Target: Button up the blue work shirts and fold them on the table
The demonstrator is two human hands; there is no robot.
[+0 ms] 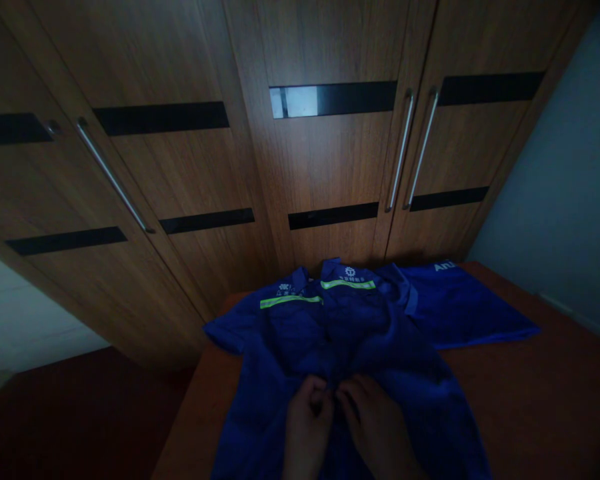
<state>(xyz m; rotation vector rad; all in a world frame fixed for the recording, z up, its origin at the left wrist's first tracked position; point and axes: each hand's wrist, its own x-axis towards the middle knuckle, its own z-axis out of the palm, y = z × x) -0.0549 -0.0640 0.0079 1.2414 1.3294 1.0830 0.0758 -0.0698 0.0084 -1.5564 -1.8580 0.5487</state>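
Observation:
A dark blue short-sleeved work shirt (290,347) with yellow-green reflective strips and white chest logos lies spread on the table, collar toward the wardrobe. Both of my hands meet at its front opening, low on the shirt. My left hand (307,417) is closed, thumb and fingers pinching the left edge of the front. Close beside it, my right hand (373,417) pinches the other edge with bent fingers. The fingertips nearly touch; dim light hides whether a button or other fastener is between them.
The reddish-brown table (525,400) holds a folded blue cloth item (470,307) with white letters, right of the shirt. Behind stands a wooden wardrobe (330,160) with metal handles and black strips. A pale wall (555,200) rises at the right.

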